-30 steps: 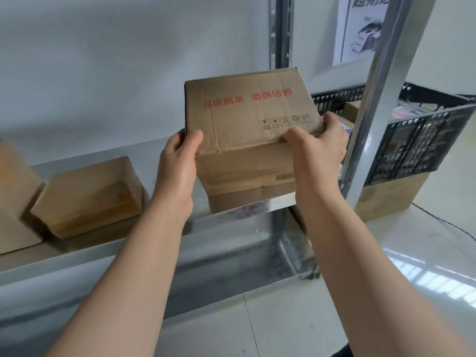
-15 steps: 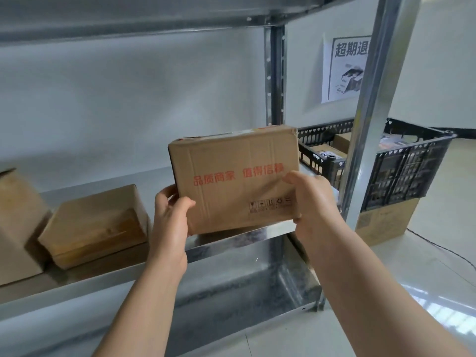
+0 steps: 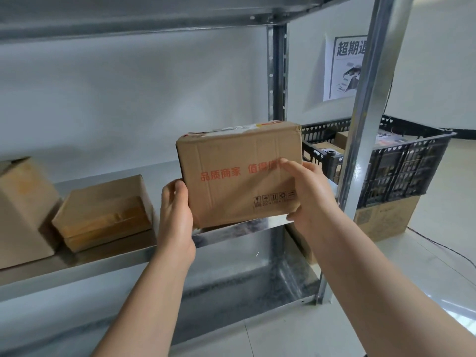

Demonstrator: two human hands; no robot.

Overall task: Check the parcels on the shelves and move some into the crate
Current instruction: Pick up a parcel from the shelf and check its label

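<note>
A brown cardboard parcel (image 3: pixel 239 173) with red printed characters is held just above the front edge of the metal shelf (image 3: pixel 116 256), its printed side facing me. My left hand (image 3: pixel 176 217) grips its lower left edge. My right hand (image 3: pixel 309 194) grips its right side, fingers across the front face. A black plastic crate (image 3: pixel 401 171) stands to the right behind the shelf post, with several parcels inside.
Two more cardboard boxes (image 3: pixel 103 212) (image 3: pixel 23 210) lie on the shelf at left. The steel upright post (image 3: pixel 365 124) stands between the parcel and the crate. The crate rests on a cardboard box (image 3: pixel 383 222). A printed notice (image 3: pixel 345 68) hangs on the wall.
The parcel has been lifted off the shelf and tipped so its printed face turns toward me; both hands stayed on it and the view tilted upward.
</note>
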